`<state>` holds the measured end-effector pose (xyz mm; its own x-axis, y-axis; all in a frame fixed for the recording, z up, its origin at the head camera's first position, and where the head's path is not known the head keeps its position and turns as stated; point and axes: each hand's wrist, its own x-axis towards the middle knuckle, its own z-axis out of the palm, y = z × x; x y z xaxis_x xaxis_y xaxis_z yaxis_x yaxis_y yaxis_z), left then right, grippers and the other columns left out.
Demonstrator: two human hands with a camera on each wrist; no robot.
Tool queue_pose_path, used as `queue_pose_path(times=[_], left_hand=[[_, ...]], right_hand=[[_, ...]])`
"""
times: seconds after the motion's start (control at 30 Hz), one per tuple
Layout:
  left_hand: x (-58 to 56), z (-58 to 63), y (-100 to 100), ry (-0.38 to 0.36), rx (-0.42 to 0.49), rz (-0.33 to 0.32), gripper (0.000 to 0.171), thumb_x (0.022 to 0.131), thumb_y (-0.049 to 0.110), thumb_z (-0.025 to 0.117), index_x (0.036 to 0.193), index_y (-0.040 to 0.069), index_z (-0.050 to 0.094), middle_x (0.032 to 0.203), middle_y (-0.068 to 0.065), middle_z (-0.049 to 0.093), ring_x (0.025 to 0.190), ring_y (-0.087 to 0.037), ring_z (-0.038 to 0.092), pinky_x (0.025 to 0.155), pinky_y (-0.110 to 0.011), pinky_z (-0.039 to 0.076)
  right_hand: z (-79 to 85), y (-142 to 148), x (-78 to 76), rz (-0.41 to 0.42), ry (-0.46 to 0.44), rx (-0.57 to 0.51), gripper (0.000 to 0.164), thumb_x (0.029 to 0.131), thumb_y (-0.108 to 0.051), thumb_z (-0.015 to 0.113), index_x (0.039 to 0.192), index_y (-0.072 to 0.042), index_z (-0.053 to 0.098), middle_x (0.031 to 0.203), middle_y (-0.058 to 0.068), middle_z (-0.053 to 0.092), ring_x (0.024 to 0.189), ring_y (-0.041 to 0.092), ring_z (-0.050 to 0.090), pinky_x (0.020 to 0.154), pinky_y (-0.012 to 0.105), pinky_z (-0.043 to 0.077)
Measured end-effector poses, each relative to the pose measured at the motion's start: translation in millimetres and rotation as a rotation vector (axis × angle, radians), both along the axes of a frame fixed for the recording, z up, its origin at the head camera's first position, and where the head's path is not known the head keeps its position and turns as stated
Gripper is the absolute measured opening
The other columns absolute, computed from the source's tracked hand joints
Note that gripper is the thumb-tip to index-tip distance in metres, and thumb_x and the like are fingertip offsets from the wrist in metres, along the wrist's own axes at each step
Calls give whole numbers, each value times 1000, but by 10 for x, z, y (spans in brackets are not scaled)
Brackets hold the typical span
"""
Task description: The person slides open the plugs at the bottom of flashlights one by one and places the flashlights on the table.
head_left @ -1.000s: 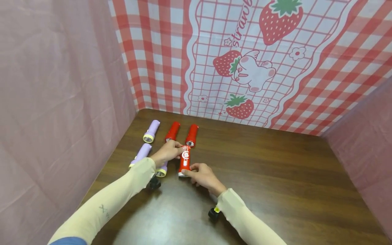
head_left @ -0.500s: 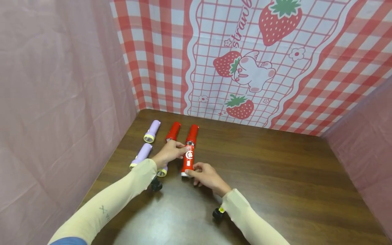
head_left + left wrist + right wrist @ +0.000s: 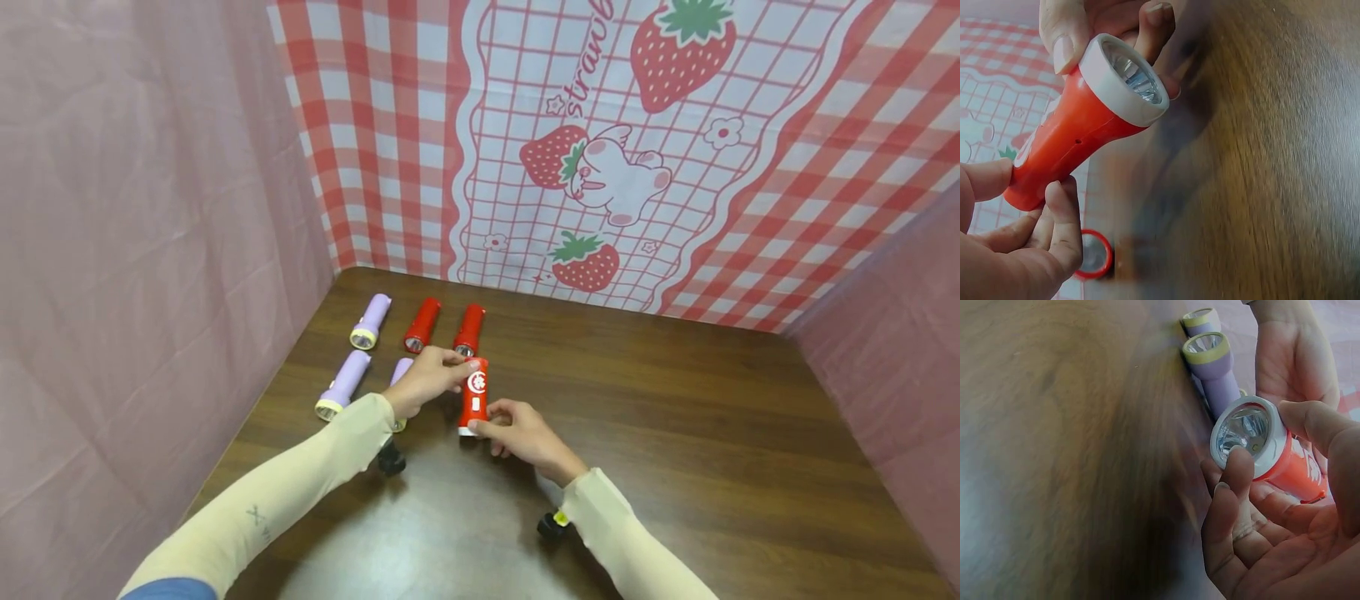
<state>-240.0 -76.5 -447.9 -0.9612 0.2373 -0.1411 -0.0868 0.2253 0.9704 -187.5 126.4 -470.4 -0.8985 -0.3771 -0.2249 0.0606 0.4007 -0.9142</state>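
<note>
Between both hands is a red flashlight [image 3: 476, 392] with a white head ring and a white print on its body, lifted above the table with its lens end toward me. My left hand [image 3: 431, 377] pinches its tail end between thumb and fingers. My right hand [image 3: 527, 435] grips the white-ringed head [image 3: 1266, 437], thumb on one side and fingertips at the other. In the left wrist view the clear lens [image 3: 1135, 75] and reflector show. Just beyond the held flashlight lies another red flashlight [image 3: 470, 327] on the table.
A second red flashlight [image 3: 423, 323] lies at the back. Lilac flashlights with yellow rims lie to the left: one at the back [image 3: 371, 321], one nearer [image 3: 343, 385], and one [image 3: 401, 369] partly hidden by my left hand. A checked strawberry cloth [image 3: 405, 167] hangs behind the wooden table [image 3: 675, 417].
Both hands have shifted to the right with the red flashlight between them. More of the lilac flashlight by my left wrist and of the red one at the back now shows.
</note>
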Motion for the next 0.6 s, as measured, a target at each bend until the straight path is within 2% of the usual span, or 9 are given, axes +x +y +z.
queue_pose_path(times=[0.17, 0.37, 0.6], left_hand=[[25, -11, 91, 12, -7, 1, 35, 98, 22, 72, 120, -6, 70, 100, -10, 73, 79, -22, 70, 85, -44, 58], [36, -12, 208, 44, -45, -2, 41, 96, 27, 75, 121, -5, 70, 98, -10, 74, 79, -26, 72, 84, -48, 58], [73, -25, 290, 35, -15, 2, 43, 95, 27, 76, 122, -6, 69, 97, -11, 73, 78, -25, 71, 85, -50, 58]], right_hand=[[-4, 93, 42, -6, -7, -9, 38, 92, -27, 79, 113, 1, 64, 77, 12, 68, 60, 16, 59, 60, 31, 52], [15, 199, 89, -23, 1, -14, 36, 93, -26, 79, 112, 1, 64, 80, 12, 68, 61, 17, 59, 62, 31, 53], [42, 302, 141, -21, 13, 0, 36, 93, -25, 79, 114, 1, 64, 82, 14, 69, 62, 16, 59, 63, 31, 52]])
